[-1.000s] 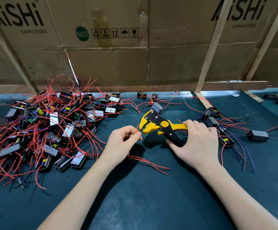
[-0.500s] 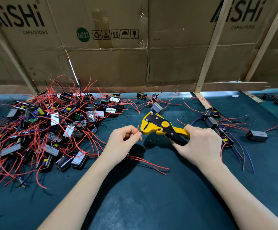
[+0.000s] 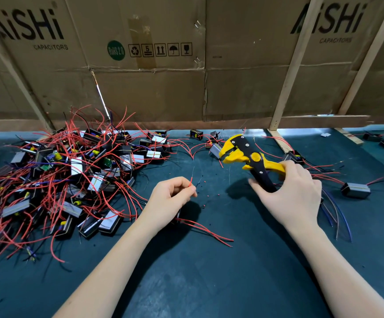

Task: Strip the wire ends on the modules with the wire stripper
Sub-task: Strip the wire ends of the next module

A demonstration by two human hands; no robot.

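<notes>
**Wire stripped, big pile waiting**

Wire (image 3: 191,181) stands pinched between the left hand's (image 3: 171,198) thumb and forefinger, near the mat's (image 3: 209,283) middle; a thin bare strand seems to rise from its red tip, so this end looks stripped. Right of it, the right hand (image 3: 294,193) grips the stripper (image 3: 246,157) by its handles, head raised and apart from the wire; I cannot tell how its jaws stand. Red insulation bits (image 3: 206,196) dot the mat between the hands. Left of the wire, a tangled pile (image 3: 71,175) of modules probably waits. A few modules (image 3: 356,190) lie right of the stripper, perhaps finished. Most work seems left.
</notes>
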